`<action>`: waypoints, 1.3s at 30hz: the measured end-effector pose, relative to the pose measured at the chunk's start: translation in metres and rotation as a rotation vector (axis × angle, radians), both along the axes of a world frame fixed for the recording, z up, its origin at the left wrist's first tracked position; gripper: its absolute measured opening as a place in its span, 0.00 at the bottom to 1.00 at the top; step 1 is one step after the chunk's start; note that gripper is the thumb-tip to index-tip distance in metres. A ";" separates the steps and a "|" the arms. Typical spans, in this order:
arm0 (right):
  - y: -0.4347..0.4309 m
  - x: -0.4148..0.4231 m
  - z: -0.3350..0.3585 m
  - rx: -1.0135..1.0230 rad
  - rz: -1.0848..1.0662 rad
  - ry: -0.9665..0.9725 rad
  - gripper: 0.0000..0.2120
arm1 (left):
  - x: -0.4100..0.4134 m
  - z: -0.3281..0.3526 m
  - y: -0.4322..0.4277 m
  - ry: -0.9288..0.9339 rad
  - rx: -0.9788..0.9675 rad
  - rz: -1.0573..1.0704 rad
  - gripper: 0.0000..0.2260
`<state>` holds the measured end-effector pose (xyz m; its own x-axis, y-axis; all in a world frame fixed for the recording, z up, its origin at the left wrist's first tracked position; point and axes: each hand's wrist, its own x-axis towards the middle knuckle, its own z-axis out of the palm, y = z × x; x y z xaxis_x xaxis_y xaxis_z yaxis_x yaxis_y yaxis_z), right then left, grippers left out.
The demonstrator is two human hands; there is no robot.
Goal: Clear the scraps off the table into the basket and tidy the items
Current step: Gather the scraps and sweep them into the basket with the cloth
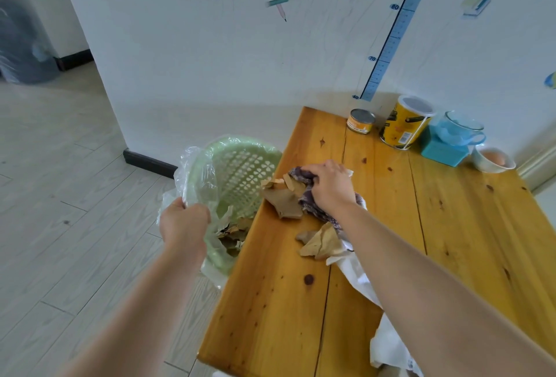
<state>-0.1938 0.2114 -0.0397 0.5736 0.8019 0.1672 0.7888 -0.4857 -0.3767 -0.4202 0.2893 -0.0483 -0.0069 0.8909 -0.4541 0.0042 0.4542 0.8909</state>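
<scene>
A pale green lattice basket lined with a clear plastic bag is tilted against the left edge of the wooden table. My left hand grips its near rim and the bag. Brown paper scraps lie inside it. My right hand presses a purple-grey cloth onto the table close to that edge. Brown scraps sit between the cloth and the basket. More brown scraps lie just nearer me, beside my right forearm.
A white plastic bag lies under my right forearm. At the table's far end stand a small tin, a yellow can, a glass cup on a teal box and a white bowl holding an egg. The wall runs behind.
</scene>
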 end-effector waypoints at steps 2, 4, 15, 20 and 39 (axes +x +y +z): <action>0.006 -0.003 0.000 -0.002 0.019 0.007 0.23 | 0.000 -0.002 0.001 -0.002 0.004 -0.013 0.11; 0.012 -0.006 0.000 0.002 0.050 0.014 0.22 | 0.000 -0.002 0.001 -0.006 0.003 -0.018 0.11; 0.061 -0.051 0.007 -0.121 0.309 -0.006 0.19 | 0.001 0.000 0.002 0.046 -0.013 -0.031 0.12; 0.060 -0.067 0.010 0.152 0.230 0.213 0.19 | -0.003 0.003 -0.001 0.071 0.010 -0.039 0.11; -0.111 0.030 0.042 0.159 -0.339 0.092 0.19 | -0.046 0.015 -0.022 0.075 0.057 -0.072 0.11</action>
